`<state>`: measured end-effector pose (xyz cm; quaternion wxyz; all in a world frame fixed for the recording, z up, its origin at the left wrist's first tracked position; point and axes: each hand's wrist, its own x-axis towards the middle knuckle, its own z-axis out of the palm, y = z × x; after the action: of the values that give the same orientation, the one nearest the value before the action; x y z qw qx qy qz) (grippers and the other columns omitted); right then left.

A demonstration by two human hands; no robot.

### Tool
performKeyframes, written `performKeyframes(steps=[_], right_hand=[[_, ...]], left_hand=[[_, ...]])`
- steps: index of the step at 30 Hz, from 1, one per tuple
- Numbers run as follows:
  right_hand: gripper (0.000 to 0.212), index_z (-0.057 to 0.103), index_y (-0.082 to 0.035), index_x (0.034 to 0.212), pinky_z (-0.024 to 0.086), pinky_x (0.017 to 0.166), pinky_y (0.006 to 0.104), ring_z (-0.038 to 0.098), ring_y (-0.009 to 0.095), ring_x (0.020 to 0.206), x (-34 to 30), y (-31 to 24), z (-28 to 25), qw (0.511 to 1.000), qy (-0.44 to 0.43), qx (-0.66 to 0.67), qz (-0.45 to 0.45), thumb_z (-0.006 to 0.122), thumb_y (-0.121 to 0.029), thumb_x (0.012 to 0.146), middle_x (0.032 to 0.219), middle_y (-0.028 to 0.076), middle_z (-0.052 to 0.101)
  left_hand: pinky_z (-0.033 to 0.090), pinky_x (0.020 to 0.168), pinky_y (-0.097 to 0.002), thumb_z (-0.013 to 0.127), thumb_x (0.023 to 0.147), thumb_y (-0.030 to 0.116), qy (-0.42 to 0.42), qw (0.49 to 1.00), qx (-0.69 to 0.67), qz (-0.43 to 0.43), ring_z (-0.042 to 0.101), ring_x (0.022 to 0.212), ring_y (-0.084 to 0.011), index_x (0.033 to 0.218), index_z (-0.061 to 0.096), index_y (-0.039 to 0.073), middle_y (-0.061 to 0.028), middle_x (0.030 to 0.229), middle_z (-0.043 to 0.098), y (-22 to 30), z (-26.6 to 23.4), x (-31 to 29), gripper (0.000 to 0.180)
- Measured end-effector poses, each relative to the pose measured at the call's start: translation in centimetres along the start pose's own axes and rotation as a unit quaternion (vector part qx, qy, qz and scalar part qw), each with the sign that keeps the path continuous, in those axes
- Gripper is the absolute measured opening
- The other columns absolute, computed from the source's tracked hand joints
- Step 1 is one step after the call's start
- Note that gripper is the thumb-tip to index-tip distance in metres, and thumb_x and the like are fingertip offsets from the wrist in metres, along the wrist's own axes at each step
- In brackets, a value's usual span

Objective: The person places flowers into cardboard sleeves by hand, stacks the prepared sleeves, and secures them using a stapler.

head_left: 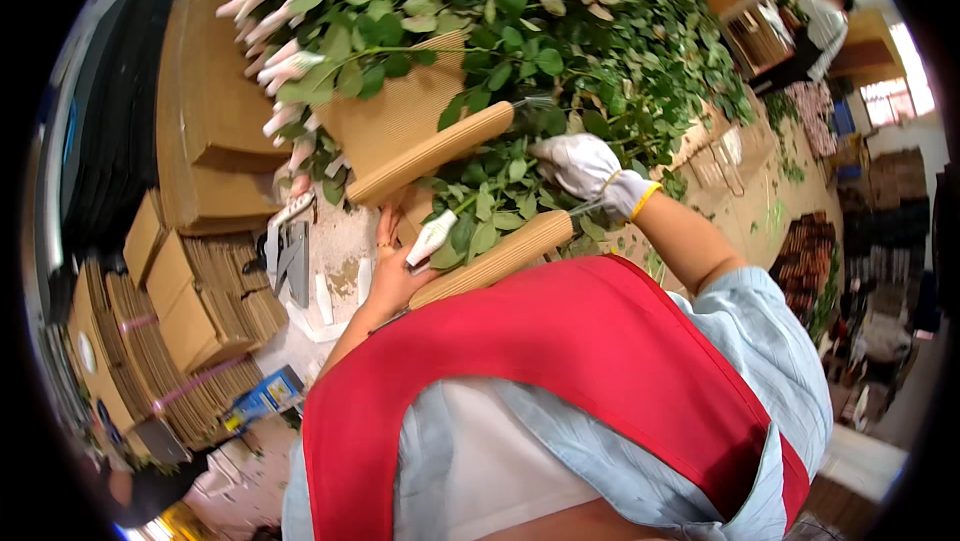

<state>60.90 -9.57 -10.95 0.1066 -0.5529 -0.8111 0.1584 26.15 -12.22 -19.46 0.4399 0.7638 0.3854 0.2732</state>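
Mid-trim at the bench, your bare left hand [395, 276] grips the pale rose bud [432, 238] while your gloved right hand [580, 165] closes around leafy stems [520, 141] between 2 wooden-handled shears [430, 153], likely demanding a steady cut next.

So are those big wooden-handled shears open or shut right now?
Open. The shears' two wooden handles lie spread apart, with rose stems between them; the gloved right hand rests by the blades.
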Motion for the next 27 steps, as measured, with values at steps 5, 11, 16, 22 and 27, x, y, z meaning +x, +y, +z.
performKeyframes(steps=[5, 11, 16, 22, 27], right_hand=[[0.018, 0.063, -0.008, 0.096, 0.055, 0.068, 0.0415, 0.064, 0.028, 0.074, -0.1, 0.8, 2.7, 0.972, -0.125, -0.201, 0.002, 0.051, -0.012, 0.083, 0.079, 0.01, 0.063], [0.017, 0.067, -0.012, 0.092, 0.052, 0.07, 0.0409, 0.062, 0.026, 0.086, 3.9, -5.1, -9.9, 0.979, 0.127, -0.147, 0.069, 0.063, -0.019, 0.077, 0.097, 0.008, 0.065], [0.048, 0.049, -0.013, 0.125, 0.052, 0.075, 0.0408, 0.062, 0.033, 0.089, 12.2, -0.2, -5.8, 0.957, 0.133, -0.256, 0.038, 0.06, -0.016, 0.078, 0.111, 0.016, 0.06], [0.021, 0.065, -0.012, 0.097, 0.053, 0.06, 0.0398, 0.064, 0.029, 0.068, 11.6, -3.9, -13.9, 0.903, 0.343, -0.258, 0.003, 0.048, -0.007, 0.085, 0.081, 0.011, 0.067], [0.03, 0.063, -0.01, 0.11, 0.056, 0.072, 0.037, 0.066, 0.026, 0.083, 8.4, -0.2, -12.0, 0.953, 0.18, -0.24, -0.052, 0.055, -0.005, 0.082, 0.095, 0.01, 0.068]], left_hand=[[0.038, 0.105, -0.043, 0.085, 0.057, 0.01, 0.011, 0.996, 0.092, 0.01, 0.031, 0.133, -0.039, 0.107, 0.069, 0.015, -0.0217, 0.151, 0.01, -0.7, -0.4, 0.1, 0.052], [0.038, 0.103, -0.0441, 0.075, 0.062, 0.012, -0.026, 0.996, 0.091, 0.008, 0.043, 0.119, -0.0376, 0.106, 0.071, 0.017, -0.0196, 0.131, 0.049, -1.0, -1.0, 0.0, 0.044], [0.038, 0.101, -0.0437, 0.072, 0.066, 0.008, 0.017, 0.995, 0.076, 0.069, 0.045, 0.118, -0.0363, 0.102, 0.07, 0.012, -0.0136, 0.135, 0.048, 1.4, -1.2, 2.2, 0.035], [0.039, 0.099, -0.0424, 0.065, 0.071, 0.003, -0.08, 0.987, 0.122, 0.068, 0.045, 0.117, -0.0364, 0.099, 0.064, 0.006, -0.0108, 0.134, 0.049, 1.6, -1.8, 2.2, 0.028], [0.039, 0.099, -0.0422, 0.064, 0.072, 0.001, -0.072, 0.994, 0.077, 0.034, 0.044, 0.117, -0.0364, 0.099, 0.063, 0.007, -0.0102, 0.132, 0.049, 1.8, -1.1, 2.8, 0.027]])
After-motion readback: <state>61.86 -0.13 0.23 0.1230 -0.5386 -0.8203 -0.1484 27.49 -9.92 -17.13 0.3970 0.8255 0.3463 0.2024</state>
